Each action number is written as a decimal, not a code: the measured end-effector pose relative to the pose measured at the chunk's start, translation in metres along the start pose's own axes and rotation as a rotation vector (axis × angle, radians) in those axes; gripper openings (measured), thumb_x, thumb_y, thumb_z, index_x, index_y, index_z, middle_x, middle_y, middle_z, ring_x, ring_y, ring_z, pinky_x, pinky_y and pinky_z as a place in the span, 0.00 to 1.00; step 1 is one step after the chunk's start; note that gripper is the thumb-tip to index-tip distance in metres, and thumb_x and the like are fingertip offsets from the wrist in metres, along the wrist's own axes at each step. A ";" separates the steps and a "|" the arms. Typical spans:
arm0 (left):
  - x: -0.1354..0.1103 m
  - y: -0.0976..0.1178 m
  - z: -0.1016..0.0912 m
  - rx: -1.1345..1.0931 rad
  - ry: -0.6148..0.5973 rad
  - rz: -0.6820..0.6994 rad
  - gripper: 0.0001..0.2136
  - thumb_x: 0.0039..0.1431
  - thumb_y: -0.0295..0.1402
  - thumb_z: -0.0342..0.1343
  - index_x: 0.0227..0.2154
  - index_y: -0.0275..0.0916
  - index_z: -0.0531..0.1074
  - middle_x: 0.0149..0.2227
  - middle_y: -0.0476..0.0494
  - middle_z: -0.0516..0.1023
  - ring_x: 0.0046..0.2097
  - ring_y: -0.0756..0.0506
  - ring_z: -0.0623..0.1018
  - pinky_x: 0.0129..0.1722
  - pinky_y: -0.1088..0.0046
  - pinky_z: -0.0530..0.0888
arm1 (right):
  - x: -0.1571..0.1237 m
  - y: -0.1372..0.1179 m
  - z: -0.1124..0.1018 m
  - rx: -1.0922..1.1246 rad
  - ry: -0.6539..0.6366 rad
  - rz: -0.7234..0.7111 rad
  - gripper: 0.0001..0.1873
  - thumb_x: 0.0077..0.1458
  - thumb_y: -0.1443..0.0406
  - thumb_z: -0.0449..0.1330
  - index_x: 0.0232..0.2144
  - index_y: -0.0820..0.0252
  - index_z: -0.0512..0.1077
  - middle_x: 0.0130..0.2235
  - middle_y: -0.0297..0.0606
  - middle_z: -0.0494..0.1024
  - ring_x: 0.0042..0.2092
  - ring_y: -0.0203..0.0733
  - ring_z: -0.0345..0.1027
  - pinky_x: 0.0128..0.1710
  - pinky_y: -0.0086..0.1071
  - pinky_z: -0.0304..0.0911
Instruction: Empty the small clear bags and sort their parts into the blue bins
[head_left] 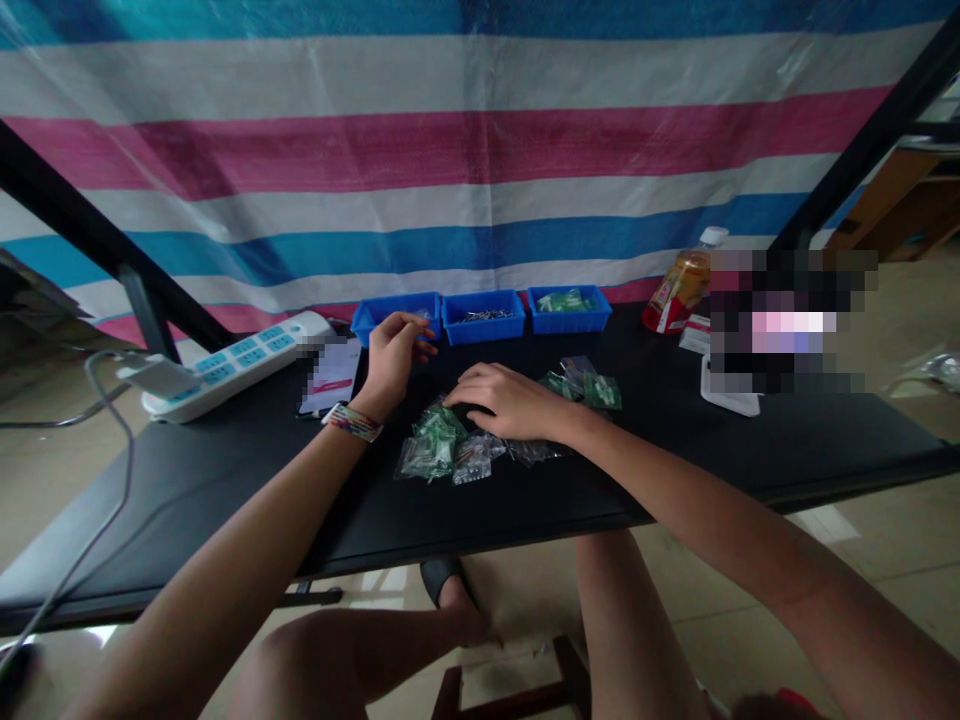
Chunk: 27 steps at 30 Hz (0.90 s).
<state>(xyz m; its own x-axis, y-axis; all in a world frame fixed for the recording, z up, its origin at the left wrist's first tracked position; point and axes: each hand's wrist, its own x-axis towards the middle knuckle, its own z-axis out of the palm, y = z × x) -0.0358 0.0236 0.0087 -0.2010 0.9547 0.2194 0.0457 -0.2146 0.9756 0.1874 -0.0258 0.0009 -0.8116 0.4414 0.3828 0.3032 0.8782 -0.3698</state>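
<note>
My left hand [397,358] is held just in front of the left blue bin [367,322], its fingers loosely bent and apart, with nothing visible in them. My right hand [514,402] reaches across the table, palm down, thumb and fingers apart. Its fingertips are at the edge of a pile of small green plastic bags [436,435]; whether they touch is hard to see. Clear bags [474,457] with small parts lie beside the pile. More green bags [600,391] are beyond my right wrist. The middle blue bin [484,333] holds small metal pieces, and the right blue bin [570,318] holds green bags.
A white power strip [240,360] with a plugged-in adapter and a phone [334,375] lie to the left. At the right stand a drink bottle [679,290] and a white device [731,390], partly blurred out. A striped sheet [480,140] hangs behind the black table [360,520].
</note>
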 end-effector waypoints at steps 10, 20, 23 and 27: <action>-0.008 0.004 0.005 0.053 -0.183 0.140 0.06 0.54 0.34 0.60 0.32 0.38 0.75 0.28 0.48 0.77 0.24 0.51 0.75 0.25 0.76 0.70 | -0.001 0.014 -0.009 -0.352 0.035 -0.023 0.13 0.74 0.67 0.58 0.39 0.63 0.81 0.43 0.47 0.81 0.50 0.52 0.70 0.52 0.45 0.65; -0.026 0.019 0.011 0.077 -0.561 0.150 0.18 0.64 0.50 0.63 0.34 0.37 0.78 0.31 0.43 0.79 0.32 0.45 0.78 0.31 0.71 0.74 | 0.004 0.035 0.001 0.435 0.548 0.374 0.11 0.74 0.57 0.55 0.39 0.55 0.67 0.31 0.32 0.76 0.30 0.39 0.74 0.31 0.32 0.68; -0.031 0.021 0.016 0.106 -0.611 0.117 0.15 0.58 0.44 0.71 0.37 0.37 0.78 0.32 0.46 0.79 0.32 0.46 0.79 0.31 0.73 0.74 | 0.006 0.041 0.005 0.643 0.613 0.426 0.13 0.70 0.52 0.59 0.39 0.55 0.68 0.31 0.32 0.75 0.28 0.40 0.75 0.27 0.33 0.72; -0.031 0.017 0.019 0.098 -0.589 0.103 0.13 0.57 0.41 0.71 0.35 0.37 0.78 0.31 0.46 0.79 0.31 0.47 0.79 0.31 0.73 0.75 | 0.009 0.042 0.005 0.892 0.598 0.481 0.18 0.62 0.52 0.68 0.45 0.56 0.71 0.34 0.33 0.78 0.30 0.41 0.78 0.32 0.37 0.79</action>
<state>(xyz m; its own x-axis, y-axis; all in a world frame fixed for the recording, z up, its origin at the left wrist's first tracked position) -0.0104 -0.0057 0.0182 0.3838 0.8896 0.2477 0.1318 -0.3183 0.9388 0.1904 0.0136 -0.0155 -0.2735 0.9170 0.2904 -0.1347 0.2625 -0.9555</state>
